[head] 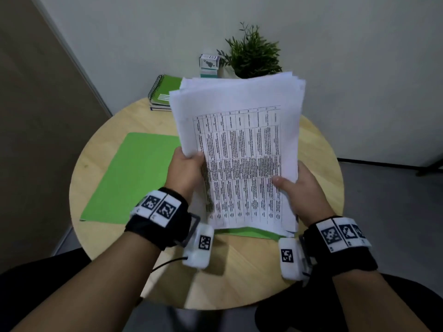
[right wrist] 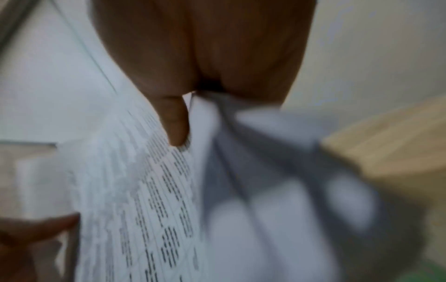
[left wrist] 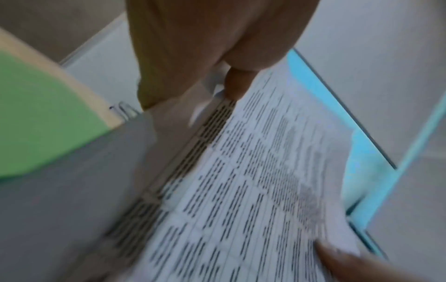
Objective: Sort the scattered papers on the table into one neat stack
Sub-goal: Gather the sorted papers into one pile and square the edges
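A bundle of white papers [head: 239, 149] with a printed table on the top sheet stands tilted above the round wooden table [head: 318, 178]. Its upper edges are uneven and fanned. My left hand [head: 188, 168] grips the bundle's left edge, thumb on the front. On the right edge my right hand [head: 299, 185] holds it, thumb pressed on the printed sheet. The left wrist view shows the printed sheets [left wrist: 253, 181] under my left thumb [left wrist: 235, 84]. In the blurred right wrist view the papers [right wrist: 149, 190] sit pinched by my right thumb [right wrist: 175, 122], with the back sheets spread apart.
A green folder [head: 134, 178] lies flat on the table's left half, and a green edge [head: 249, 232] shows under the bundle's lower end. At the back stand spiral notebooks [head: 163, 92], a small box [head: 209, 62] and a potted plant [head: 254, 56]. A wall is close behind.
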`<action>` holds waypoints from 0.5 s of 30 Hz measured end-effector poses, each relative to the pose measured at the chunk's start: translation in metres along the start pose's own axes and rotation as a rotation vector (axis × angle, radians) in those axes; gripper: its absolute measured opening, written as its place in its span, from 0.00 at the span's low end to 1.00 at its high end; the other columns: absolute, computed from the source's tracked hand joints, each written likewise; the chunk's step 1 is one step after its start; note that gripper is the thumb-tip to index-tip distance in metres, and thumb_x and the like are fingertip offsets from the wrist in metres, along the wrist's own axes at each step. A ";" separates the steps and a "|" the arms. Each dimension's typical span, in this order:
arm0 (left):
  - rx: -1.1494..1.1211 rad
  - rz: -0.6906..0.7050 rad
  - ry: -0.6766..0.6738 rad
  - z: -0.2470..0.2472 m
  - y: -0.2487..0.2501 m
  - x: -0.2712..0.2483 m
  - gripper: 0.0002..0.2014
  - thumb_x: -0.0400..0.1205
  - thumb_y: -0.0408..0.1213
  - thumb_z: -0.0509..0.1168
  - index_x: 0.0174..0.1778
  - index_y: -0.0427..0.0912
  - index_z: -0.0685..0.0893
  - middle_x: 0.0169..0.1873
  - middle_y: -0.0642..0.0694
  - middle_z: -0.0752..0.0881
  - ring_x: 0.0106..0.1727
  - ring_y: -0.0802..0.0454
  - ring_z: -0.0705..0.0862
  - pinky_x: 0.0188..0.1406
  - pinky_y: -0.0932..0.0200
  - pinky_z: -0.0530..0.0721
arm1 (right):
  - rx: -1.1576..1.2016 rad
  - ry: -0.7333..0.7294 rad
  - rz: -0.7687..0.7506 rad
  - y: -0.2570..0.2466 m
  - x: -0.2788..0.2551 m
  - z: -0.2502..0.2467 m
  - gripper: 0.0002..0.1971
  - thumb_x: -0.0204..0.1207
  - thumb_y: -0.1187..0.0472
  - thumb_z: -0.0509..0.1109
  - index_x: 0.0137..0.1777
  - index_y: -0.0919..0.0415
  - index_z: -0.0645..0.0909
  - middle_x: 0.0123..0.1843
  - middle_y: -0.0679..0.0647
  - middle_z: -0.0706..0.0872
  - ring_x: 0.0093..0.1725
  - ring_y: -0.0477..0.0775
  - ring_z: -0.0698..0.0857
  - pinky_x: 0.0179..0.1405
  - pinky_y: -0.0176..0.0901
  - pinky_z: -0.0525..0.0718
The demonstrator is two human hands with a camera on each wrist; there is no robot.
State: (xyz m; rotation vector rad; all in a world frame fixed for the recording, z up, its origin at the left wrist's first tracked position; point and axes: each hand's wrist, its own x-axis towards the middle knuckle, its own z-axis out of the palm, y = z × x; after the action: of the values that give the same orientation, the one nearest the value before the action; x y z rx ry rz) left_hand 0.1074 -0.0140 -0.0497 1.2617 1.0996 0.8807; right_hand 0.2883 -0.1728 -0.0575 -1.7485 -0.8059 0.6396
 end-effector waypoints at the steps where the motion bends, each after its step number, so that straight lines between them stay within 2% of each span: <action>1: 0.042 -0.061 -0.006 0.001 0.000 0.008 0.21 0.73 0.40 0.65 0.60 0.34 0.78 0.42 0.43 0.83 0.39 0.48 0.81 0.41 0.54 0.79 | 0.008 -0.015 0.012 0.000 0.003 0.001 0.15 0.77 0.65 0.71 0.62 0.50 0.79 0.52 0.45 0.88 0.52 0.50 0.87 0.54 0.48 0.83; 3: 0.157 -0.155 -0.048 0.003 0.002 0.024 0.24 0.74 0.39 0.66 0.63 0.29 0.77 0.40 0.41 0.82 0.37 0.44 0.81 0.41 0.49 0.83 | -0.003 -0.031 0.048 0.005 0.012 0.006 0.16 0.77 0.65 0.71 0.63 0.51 0.79 0.54 0.47 0.89 0.54 0.52 0.87 0.58 0.51 0.83; 4: 0.205 -0.191 -0.076 0.004 0.003 0.031 0.25 0.74 0.40 0.67 0.64 0.28 0.77 0.40 0.40 0.82 0.38 0.42 0.82 0.44 0.45 0.86 | -0.017 -0.036 0.067 0.008 0.017 0.010 0.16 0.78 0.65 0.71 0.64 0.52 0.78 0.55 0.48 0.88 0.55 0.53 0.87 0.59 0.53 0.83; 6: 0.288 -0.252 -0.129 0.008 0.005 0.042 0.27 0.74 0.41 0.67 0.64 0.26 0.79 0.47 0.33 0.85 0.49 0.35 0.86 0.57 0.36 0.86 | -0.065 -0.058 0.138 0.019 0.029 0.015 0.16 0.78 0.62 0.71 0.65 0.53 0.78 0.57 0.49 0.88 0.56 0.54 0.86 0.62 0.55 0.82; 8: 0.375 -0.273 -0.157 0.014 0.005 0.052 0.21 0.82 0.37 0.65 0.66 0.26 0.79 0.62 0.28 0.84 0.64 0.32 0.83 0.66 0.38 0.82 | -0.130 -0.090 0.221 0.031 0.039 0.019 0.15 0.78 0.56 0.70 0.63 0.55 0.78 0.57 0.51 0.87 0.57 0.56 0.86 0.62 0.56 0.81; 9: 0.404 -0.291 -0.171 0.016 0.003 0.057 0.20 0.84 0.37 0.64 0.67 0.26 0.79 0.65 0.28 0.82 0.67 0.32 0.82 0.68 0.39 0.81 | -0.189 -0.112 0.262 0.035 0.042 0.020 0.15 0.79 0.53 0.70 0.62 0.57 0.78 0.57 0.52 0.87 0.57 0.58 0.85 0.61 0.54 0.81; 12: 0.411 -0.392 -0.216 0.017 -0.009 0.065 0.21 0.84 0.39 0.64 0.68 0.29 0.78 0.67 0.29 0.81 0.68 0.33 0.81 0.67 0.39 0.81 | -0.402 -0.166 0.383 0.046 0.041 0.022 0.21 0.82 0.48 0.65 0.68 0.62 0.75 0.62 0.57 0.84 0.58 0.59 0.83 0.51 0.45 0.77; 15: 0.474 -0.449 -0.290 0.015 -0.017 0.066 0.27 0.84 0.48 0.63 0.73 0.31 0.75 0.70 0.32 0.80 0.68 0.33 0.81 0.69 0.38 0.80 | -0.506 -0.171 0.400 0.050 0.034 0.020 0.24 0.81 0.44 0.64 0.68 0.61 0.75 0.63 0.55 0.83 0.53 0.55 0.81 0.49 0.43 0.76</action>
State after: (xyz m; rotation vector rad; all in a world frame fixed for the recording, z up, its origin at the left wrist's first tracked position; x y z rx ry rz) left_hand 0.1386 0.0426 -0.0768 1.3895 1.3252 0.0919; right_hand 0.3052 -0.1453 -0.1120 -2.3762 -0.7837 0.9160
